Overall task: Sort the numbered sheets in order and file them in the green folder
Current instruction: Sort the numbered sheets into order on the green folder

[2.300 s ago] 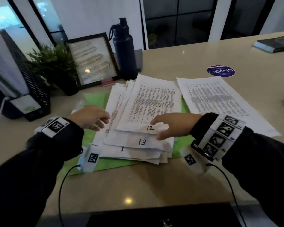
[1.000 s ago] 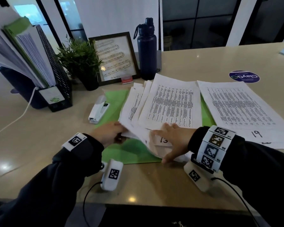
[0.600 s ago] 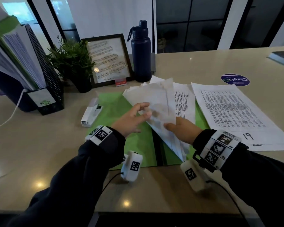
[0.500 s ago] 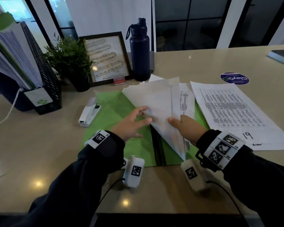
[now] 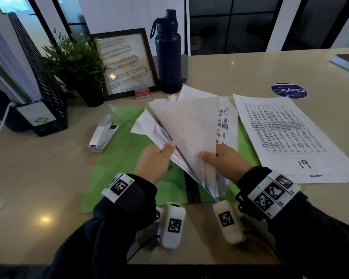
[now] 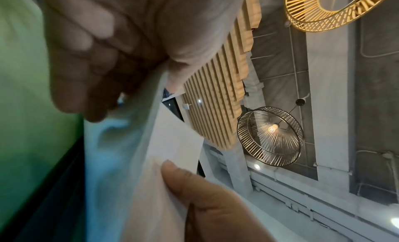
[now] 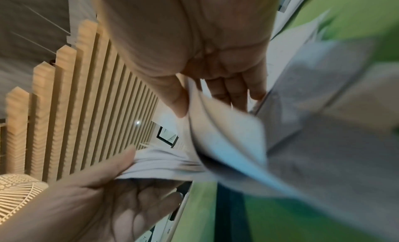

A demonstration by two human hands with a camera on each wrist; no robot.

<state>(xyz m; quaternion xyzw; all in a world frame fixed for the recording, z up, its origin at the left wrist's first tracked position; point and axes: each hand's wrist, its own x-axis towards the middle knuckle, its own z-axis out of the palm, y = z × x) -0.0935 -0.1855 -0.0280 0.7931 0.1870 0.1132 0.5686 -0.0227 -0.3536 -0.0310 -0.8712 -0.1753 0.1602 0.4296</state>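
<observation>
The loose pile of numbered sheets (image 5: 189, 133), which was lying flat and fanned on the green folder (image 5: 125, 158) 2.3 s ago with 12 and 13 showing at the near edge, is now standing tilted up off it, backs turned toward the person. The left hand (image 5: 153, 162) is pinching the pile's left edge, thumb on the near face and fingers curled behind, as the left wrist view also shows. The right hand (image 5: 224, 162) is gripping the lower right part, thumb on the near face and fingers behind. The sheets are splaying unevenly between the 2 hands, corners sticking out at the top and the bottom corner hanging just above the folder's dark spine.

Beneath both hands the folder is lying open on the counter (image 5: 48, 178), its left half now uncovered. To the right of the right hand, the sheet marked 19 (image 5: 286, 133) is lying flat on top of another, apart from the held pile. A stapler (image 5: 103, 133) is sitting beyond the left hand, at the folder's far-left edge.

Judging by this, the person is gathering the pile to square or leaf through it; the sorting looks unfinished, and nothing is filed yet. With the edges this ragged, a sheet could be slipping out unless the grip is tightened.
</observation>
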